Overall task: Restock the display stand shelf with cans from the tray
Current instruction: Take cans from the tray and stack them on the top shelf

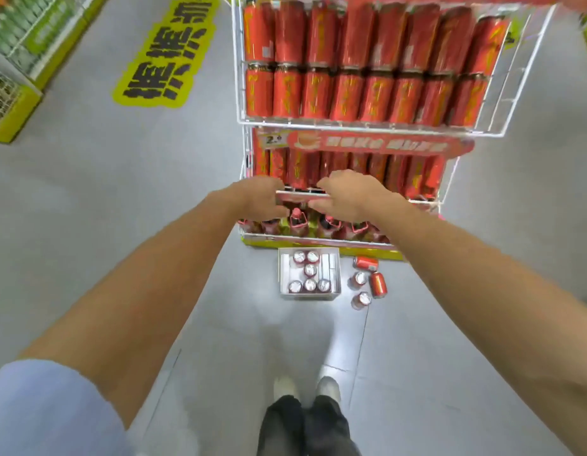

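Observation:
The white wire display stand (243, 93) holds red cans (351, 93) stacked two high on the upper shelf, with more on the middle shelf (423, 201). My left hand (261, 199) and my right hand (349, 195) are side by side at the middle shelf's front rail, fingers curled over it. Whether either hand holds a can is hidden. On the floor below stands the white tray (335, 274) with several upright cans (310, 270). Several loose cans (377, 284) lie and stand just right of the tray.
Bottles with red caps (297, 215) fill the stand's bottom shelf above a yellow base (368, 253). A yellow floor sticker (167, 57) lies to the left. Green and yellow displays (19, 60) line the far left. My feet (307, 390) stand behind the tray.

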A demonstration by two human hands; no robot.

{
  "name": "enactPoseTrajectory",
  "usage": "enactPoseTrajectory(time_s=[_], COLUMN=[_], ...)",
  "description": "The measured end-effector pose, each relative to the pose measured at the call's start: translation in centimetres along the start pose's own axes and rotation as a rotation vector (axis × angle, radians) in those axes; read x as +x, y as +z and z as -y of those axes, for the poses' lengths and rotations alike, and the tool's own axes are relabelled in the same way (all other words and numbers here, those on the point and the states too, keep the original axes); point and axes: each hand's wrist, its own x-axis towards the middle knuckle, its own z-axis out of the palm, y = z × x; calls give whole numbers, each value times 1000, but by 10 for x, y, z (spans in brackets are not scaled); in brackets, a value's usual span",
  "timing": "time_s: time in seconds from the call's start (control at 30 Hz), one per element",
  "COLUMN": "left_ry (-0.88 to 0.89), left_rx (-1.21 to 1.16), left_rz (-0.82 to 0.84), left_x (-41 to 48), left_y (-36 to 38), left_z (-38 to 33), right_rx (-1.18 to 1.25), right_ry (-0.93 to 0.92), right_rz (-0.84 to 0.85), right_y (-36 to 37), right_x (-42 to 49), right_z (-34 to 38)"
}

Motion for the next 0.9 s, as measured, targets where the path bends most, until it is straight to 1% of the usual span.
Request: enactPoseTrajectory(time_s=[0.1,0.2,0.3,0.53,0.67,0.8,0.9], left_ry=[11,24,-12,-28,3,43,67], left_rx=[-56,-131,-113,-99,-44,24,37], left_rz=[122,225,319,315,310,293,267], left_x=[33,64,103,218,287,335,351], left_y=[87,174,254,422,512,582,616], left_z=[13,31,56,131,168,193,200], right_rx=[49,49,25,22,17,32,31], right_ry=[5,1,13,51,45,42,34], right_rz=[115,191,241,305,288,221,214], right_y=[94,187,271,457,553,620,649], right_x=[11,24,49,141,192,224,233], right_z=[-19,-33,-48,-77,-97,-117,-128])
